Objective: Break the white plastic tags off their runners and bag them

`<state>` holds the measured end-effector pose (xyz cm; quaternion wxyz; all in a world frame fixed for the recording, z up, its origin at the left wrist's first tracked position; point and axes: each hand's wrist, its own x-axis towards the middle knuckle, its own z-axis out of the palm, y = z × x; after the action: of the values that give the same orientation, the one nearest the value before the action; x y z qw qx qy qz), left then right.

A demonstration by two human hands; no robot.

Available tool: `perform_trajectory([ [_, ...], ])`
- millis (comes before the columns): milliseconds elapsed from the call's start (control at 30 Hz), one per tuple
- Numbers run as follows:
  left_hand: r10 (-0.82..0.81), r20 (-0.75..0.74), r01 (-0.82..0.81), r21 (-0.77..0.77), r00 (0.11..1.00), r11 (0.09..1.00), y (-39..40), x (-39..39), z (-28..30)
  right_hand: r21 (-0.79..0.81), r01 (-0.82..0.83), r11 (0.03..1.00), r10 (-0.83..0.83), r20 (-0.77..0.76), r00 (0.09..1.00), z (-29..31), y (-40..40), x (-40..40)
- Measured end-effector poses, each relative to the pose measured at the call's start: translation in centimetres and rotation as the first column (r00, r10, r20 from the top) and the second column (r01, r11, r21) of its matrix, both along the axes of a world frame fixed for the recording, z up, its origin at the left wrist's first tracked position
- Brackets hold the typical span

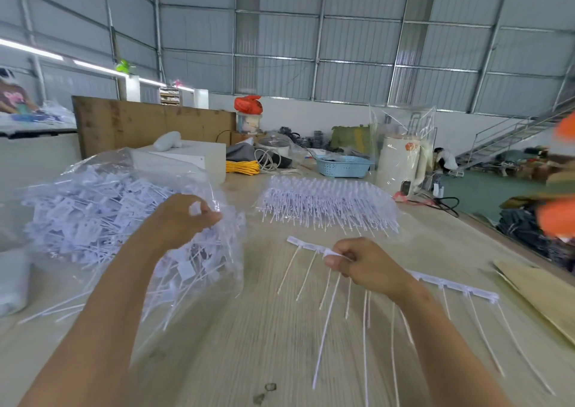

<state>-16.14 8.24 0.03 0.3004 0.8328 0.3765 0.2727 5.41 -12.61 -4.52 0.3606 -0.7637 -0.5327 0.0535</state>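
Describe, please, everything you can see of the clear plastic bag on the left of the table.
The clear plastic bag lies slumped on the wooden table, thin, crinkled and see-through. It bulges with loose white tags, flat heads and thin tails jumbled together, and some tails poke out along its near edge. Its mouth faces right, where the left hand grips the film. The picture is blurred, so finer detail is unclear.

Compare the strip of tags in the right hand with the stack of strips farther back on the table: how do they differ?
The strip of tags is a single runner, lifted and pinched by the right hand, its tails hanging loose and spread. The stack of strips is many runners layered into a dense heap, lying untouched on the table beyond both hands. Both are white plastic, tags still joined to their runners.
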Motion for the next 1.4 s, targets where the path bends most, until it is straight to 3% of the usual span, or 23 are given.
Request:
perform_trajectory([
  [100,0.401,-0.199,-0.338,0.288,0.894,0.896,2.3,0.3,-1.5,-0.002,0.007,1.0,-0.007,0.014,1.0,0.1,-0.1,-0.2],
  [233,0.554,-0.116,-0.404,0.565,0.824,0.719,4.0,0.9,-3.1,0.022,-0.017,1.0,0.017,-0.009,1.0,0.0,0.2,-0.5],
  [300,0.53,-0.176,-0.356,0.564,0.829,0.745,4.5,1.4,-4.2,0.028,-0.024,0.999,0.025,-0.011,1.0,-0.1,0.4,-0.5],
  [400,0.473,-0.282,-0.326,0.438,0.835,0.837,5.3,1.7,-5.1,0.02,-0.019,1.0,0.02,-0.024,1.0,-0.2,0.4,-0.5],
  [433,0.462,-0.199,-0.344,0.435,0.864,0.832,5.2,1.6,-5.1,0.019,-0.019,1.0,0.02,-0.034,0.999,-0.2,0.4,-0.5],
  [500,0.427,0.167,-0.454,0.441,0.889,0.774,4.4,1.3,-4.2,0.019,-0.021,1.0,0.022,-0.046,0.999,-0.1,0.4,-0.6],
  [600,0.227,0.655,-0.616,0.455,0.72,0.643,1.8,1.5,-2.4,0.028,-0.046,0.999,0.049,-0.1,0.994,-0.1,0.5,-1.0],
  [667,-0.062,0.708,-0.521,0.574,0.704,0.632,-1.0,2.6,-1.7,0.028,-0.085,0.996,0.088,-0.136,0.987,-0.1,0.5,-1.3],
  [733,-0.308,0.615,-0.209,0.624,0.726,0.753,-3.9,4.8,-2.4,0.033,-0.123,0.992,0.127,-0.151,0.98,-0.2,0.6,-1.4],
  [800,-0.358,0.55,0.085,0.459,0.755,0.884,-6.8,7.0,-3.9,0.049,-0.154,0.987,0.16,-0.176,0.971,-0.4,0.7,-1.6],
  [867,-0.292,0.484,0.251,0.15,0.825,0.956,-8.5,9.1,-5.4,0.087,-0.169,0.982,0.185,-0.228,0.956,-0.5,0.8,-1.6],
  [933,-0.265,0.424,0.334,-0.096,0.866,0.938,-8.8,10.3,-6.4,0.121,-0.138,0.983,0.162,-0.227,0.96,-0.7,1.0,-1.6],
  [1000,-0.266,0.457,0.402,-0.231,0.849,0.886,-8.6,10.4,-6.8,0.154,-0.121,0.981,0.151,-0.199,0.968,-0.7,1.4,-1.7],
  [1100,-0.199,0.545,0.416,-0.309,0.814,0.855,-8.4,10.2,-7.3,0.177,-0.063,0.982,0.096,-0.184,0.978,-1.1,1.9,-2.2],
  [1233,-0.083,0.647,0.399,-0.36,0.758,0.843,-7.9,10.0,-7.1,0.128,0.105,0.986,-0.103,-0.025,0.994,-1.2,2.3,-1.9],
  [1400,-0.077,0.651,0.459,-0.441,0.755,0.771,-8.2,9.7,-7.4,0.018,0.05,0.999,-0.048,-0.11,0.993,-1.5,2.1,-1.9],
])
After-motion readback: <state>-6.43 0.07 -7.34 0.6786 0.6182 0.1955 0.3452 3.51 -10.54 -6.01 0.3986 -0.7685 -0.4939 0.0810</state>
